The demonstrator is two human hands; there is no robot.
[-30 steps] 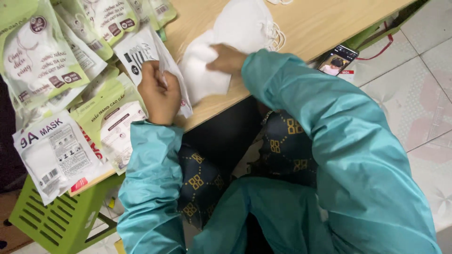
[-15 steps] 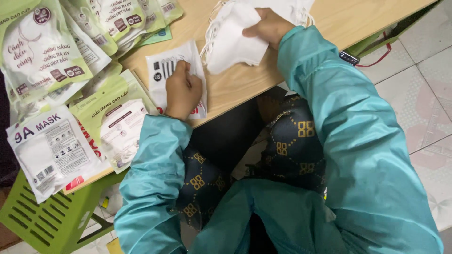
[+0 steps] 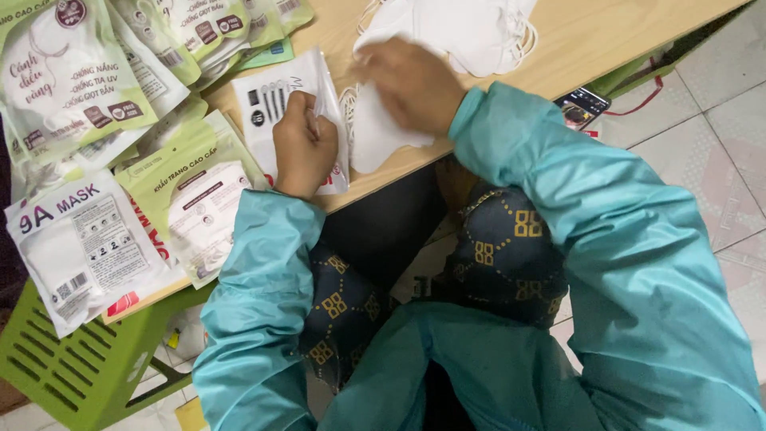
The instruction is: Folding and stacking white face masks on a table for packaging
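Hands at a wooden bench (image 3: 558, 48), seen from above by the head camera I am watching through. Since a second ago, the right hand (image 3: 411, 84) has gone up to the pile of loose white masks (image 3: 471, 28) at the far edge of the bench and come back toward the near edge, and it now rests on a single white mask (image 3: 375, 140) lying just beside the left hand. That hand is blurred, so I cannot tell whether its fingers pinch the mask or only press on it.

The left hand (image 3: 303, 144) has stayed nearly where it was: its fingers are curled shut around the edge of a clear plastic pouch (image 3: 275, 100) with a white printed card inside, holding it against the bench near the front edge. I judge the pouch's mouth faces the mask, though the opening itself is hidden by the fingers.

To me the change reads as one mask fetched and brought to the pouch, not yet inside it. Filled green and white mask packets (image 3: 88, 104) crowd the left end of the bench. A green plastic crate (image 3: 72, 375) sits below that end.
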